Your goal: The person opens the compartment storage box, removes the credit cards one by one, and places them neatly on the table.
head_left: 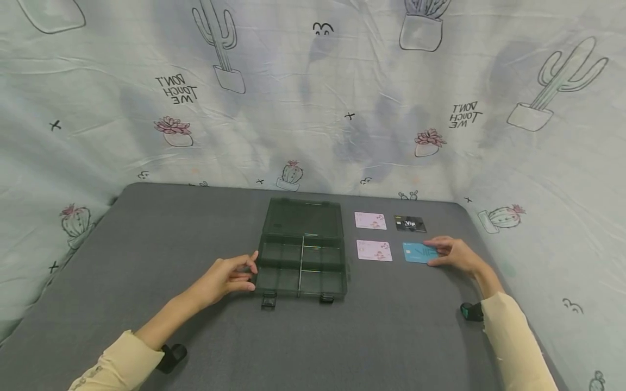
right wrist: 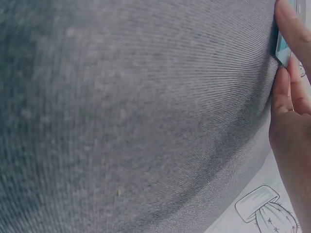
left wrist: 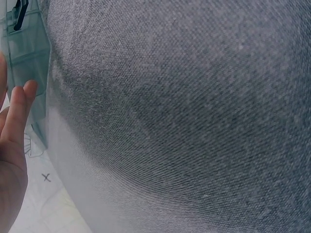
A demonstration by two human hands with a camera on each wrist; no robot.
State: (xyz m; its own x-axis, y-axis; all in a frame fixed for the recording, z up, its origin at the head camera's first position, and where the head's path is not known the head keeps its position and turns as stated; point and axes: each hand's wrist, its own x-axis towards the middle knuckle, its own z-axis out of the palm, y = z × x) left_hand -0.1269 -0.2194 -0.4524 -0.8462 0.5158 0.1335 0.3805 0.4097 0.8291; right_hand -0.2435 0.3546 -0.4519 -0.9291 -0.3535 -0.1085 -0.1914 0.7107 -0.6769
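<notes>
In the head view, a dark green see-through plastic box (head_left: 304,218) lies on the table with its lid folded back, showing its divided compartments. My left hand (head_left: 226,281) is at the box's left side, fingers loosely bent and fingertips at the edge. The left wrist view catches only part of that hand (left wrist: 13,145) beside the box (left wrist: 30,63). To the right, my right hand (head_left: 457,256) pinches the right end of a light blue card (head_left: 415,252) between thumb and fingers. A corner of this card (right wrist: 283,54) shows between the fingers in the right wrist view.
Left of the blue card lies a pink card (head_left: 374,251), with a second pink card (head_left: 370,220) behind it. A black "Vip" card (head_left: 415,224) sits behind the blue one. Two latches (head_left: 268,301) stick out at the box's front. Cactus-printed cloth (head_left: 303,108) hangs around the grey table (head_left: 205,228).
</notes>
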